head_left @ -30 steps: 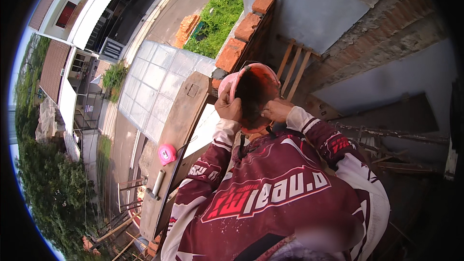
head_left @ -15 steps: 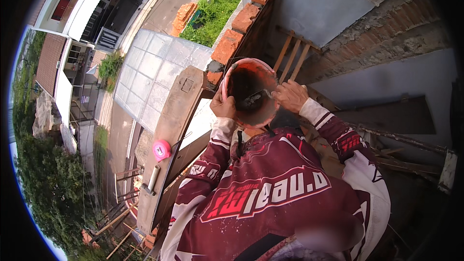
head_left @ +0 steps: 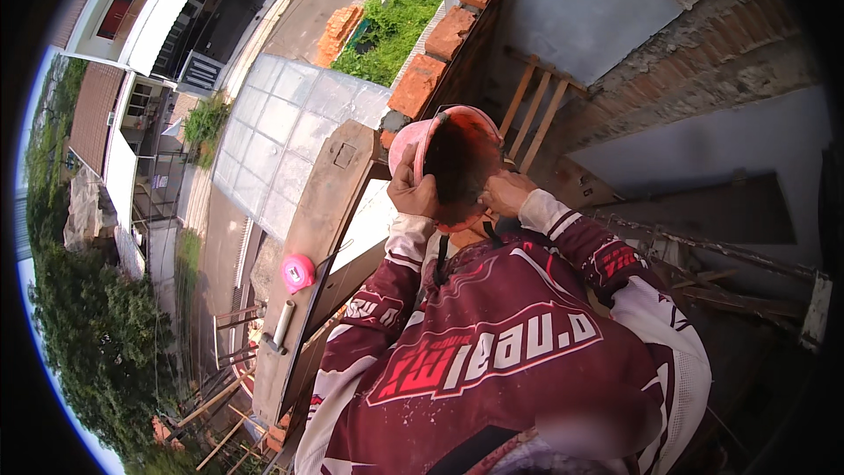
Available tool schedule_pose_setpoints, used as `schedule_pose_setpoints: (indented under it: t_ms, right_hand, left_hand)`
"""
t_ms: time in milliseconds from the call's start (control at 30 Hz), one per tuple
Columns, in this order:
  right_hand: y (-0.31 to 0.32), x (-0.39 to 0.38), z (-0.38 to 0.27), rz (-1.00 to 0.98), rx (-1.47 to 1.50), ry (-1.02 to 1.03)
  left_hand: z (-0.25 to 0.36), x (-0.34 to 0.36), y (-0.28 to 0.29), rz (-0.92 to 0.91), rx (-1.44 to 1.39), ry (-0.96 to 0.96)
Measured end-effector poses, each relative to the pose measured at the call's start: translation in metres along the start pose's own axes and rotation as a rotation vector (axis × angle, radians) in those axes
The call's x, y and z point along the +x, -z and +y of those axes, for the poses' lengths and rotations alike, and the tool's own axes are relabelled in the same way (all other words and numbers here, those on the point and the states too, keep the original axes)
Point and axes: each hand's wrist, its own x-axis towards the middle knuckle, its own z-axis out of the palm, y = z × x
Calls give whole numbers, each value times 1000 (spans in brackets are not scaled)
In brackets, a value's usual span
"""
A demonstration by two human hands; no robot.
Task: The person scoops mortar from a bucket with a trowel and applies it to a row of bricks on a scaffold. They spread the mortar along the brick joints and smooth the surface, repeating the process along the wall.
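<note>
My left hand (head_left: 413, 185) grips the rim of a pink-orange plastic bucket (head_left: 406, 142), which is tipped toward me, its inside dark and mortar-stained. My right hand (head_left: 505, 191) is closed at the bucket's right side, fingers reaching into the opening; what it holds is mostly hidden, though a thin metal tool showed there a moment ago. Beyond the bucket runs a row of red bricks (head_left: 415, 86) on a wall. To the left, a pink tape measure (head_left: 297, 273) and a T-handled pale tool (head_left: 284, 324) lie on a wooden plank (head_left: 322, 185).
A drop to the street lies left, past a translucent panel roof (head_left: 264, 141) and greenery. At right are a grey wall (head_left: 598, 18), a small wooden ladder-like frame (head_left: 536, 114), a dark board (head_left: 747, 202) and scaffold timbers (head_left: 730, 299) below.
The bucket swung upright toward me, then tipped back again. My right hand rose to the right rim with a metal tool visible, then moved lower, into the opening.
</note>
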Motion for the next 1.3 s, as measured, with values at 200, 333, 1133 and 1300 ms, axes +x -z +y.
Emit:
schedule_pose_setpoints:
  t_ms: [200,333,1133,1300]
  right_hand:
    - [-31,-7,-4,29,99,118]
    - [-22,-10,11,8,260,167]
    - [151,189,89,8,175,-76]
    - [175,230,90,225,-119,-171]
  left_hand:
    - [2,1,-2,112,-125,46]
    - [-6,2,7,241,-99,202]
    - [-98,-123,29,748,-59,934]
    - [-102,-141,32,776,-22,895]
